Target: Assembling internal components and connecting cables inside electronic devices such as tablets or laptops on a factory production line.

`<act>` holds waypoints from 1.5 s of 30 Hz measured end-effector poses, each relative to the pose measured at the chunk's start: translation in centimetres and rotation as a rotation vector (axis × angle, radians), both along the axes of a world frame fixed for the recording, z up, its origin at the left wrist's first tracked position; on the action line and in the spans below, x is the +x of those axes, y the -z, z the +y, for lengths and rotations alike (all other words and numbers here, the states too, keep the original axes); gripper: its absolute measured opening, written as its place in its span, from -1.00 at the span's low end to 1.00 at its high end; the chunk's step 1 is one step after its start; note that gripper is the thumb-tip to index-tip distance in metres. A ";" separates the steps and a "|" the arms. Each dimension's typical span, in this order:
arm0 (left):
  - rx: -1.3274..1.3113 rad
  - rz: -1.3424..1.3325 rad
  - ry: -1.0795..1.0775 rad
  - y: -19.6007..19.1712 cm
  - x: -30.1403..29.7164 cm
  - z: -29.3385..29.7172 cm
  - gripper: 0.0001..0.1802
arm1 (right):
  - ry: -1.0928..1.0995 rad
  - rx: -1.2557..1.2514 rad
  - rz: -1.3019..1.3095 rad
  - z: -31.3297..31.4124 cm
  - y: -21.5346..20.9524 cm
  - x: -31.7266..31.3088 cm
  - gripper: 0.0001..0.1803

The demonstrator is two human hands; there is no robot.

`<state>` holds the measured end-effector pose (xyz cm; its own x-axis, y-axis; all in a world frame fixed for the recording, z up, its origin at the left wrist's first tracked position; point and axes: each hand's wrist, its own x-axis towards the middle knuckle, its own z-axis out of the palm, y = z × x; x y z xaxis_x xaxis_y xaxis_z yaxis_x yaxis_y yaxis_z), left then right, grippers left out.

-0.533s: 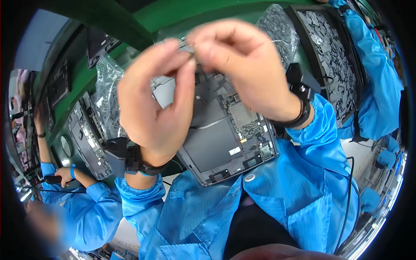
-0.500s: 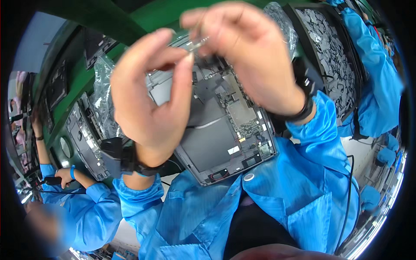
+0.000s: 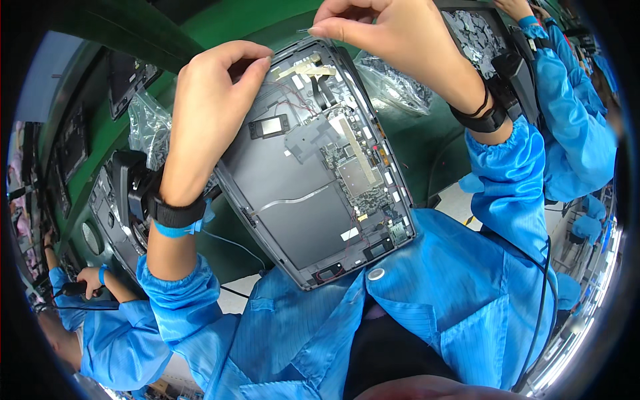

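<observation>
An open grey tablet chassis [image 3: 313, 180] lies tilted in front of me, showing its circuit board, flat cables and a dark battery area. My left hand [image 3: 210, 113] hovers over its upper left corner, thumb and forefinger pinched together just above the edge; I cannot see anything between them. My right hand [image 3: 393, 40] is above the chassis's top edge, its fingertips pinching a tiny thin strip [image 3: 304, 30]. Both wrists carry black straps, and my sleeves are blue.
Clear plastic bags of small parts lie at the left [image 3: 148, 127] and behind the chassis [image 3: 393, 83]. A tray of dark parts [image 3: 481, 35] is at the back right. Co-workers in blue coats stand at the right [image 3: 577, 127] and lower left [image 3: 87, 320]. The bench top [image 3: 233, 27] is green.
My hands were close together above the chassis, pinching a small clear strip between them. They have now drawn apart, the right one keeping the strip.
</observation>
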<state>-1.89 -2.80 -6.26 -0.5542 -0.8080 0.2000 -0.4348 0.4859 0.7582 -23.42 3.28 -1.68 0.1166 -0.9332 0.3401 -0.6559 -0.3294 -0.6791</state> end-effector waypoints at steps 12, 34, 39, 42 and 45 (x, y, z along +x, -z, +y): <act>0.065 0.076 0.006 0.5 -0.6 -0.1 -0.83 | -0.191 -0.481 0.620 -0.9 3.2 1.3 -0.88; -0.612 -0.159 0.114 1.0 -1.5 -0.2 -0.93 | -0.332 -0.336 0.709 -3.3 3.1 0.5 -0.95; -0.598 -0.086 0.102 1.0 -1.7 0.1 -0.92 | -0.307 -0.355 0.630 -3.1 3.2 0.5 -0.95; -0.552 -0.071 0.087 0.7 -1.9 0.1 -0.92 | -0.331 -0.339 0.508 -3.5 3.3 -0.4 -0.88; -0.540 -0.075 0.080 1.0 -1.5 -0.1 -0.91 | -0.062 -0.171 0.372 -2.0 -0.1 -0.9 -0.94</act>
<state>-3.41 -2.92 -7.22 -0.6383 -0.5565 0.5319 -0.4241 0.8308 0.3604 -24.28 1.23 -1.54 0.3149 -0.8540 0.4141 -0.8217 -0.4637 -0.3314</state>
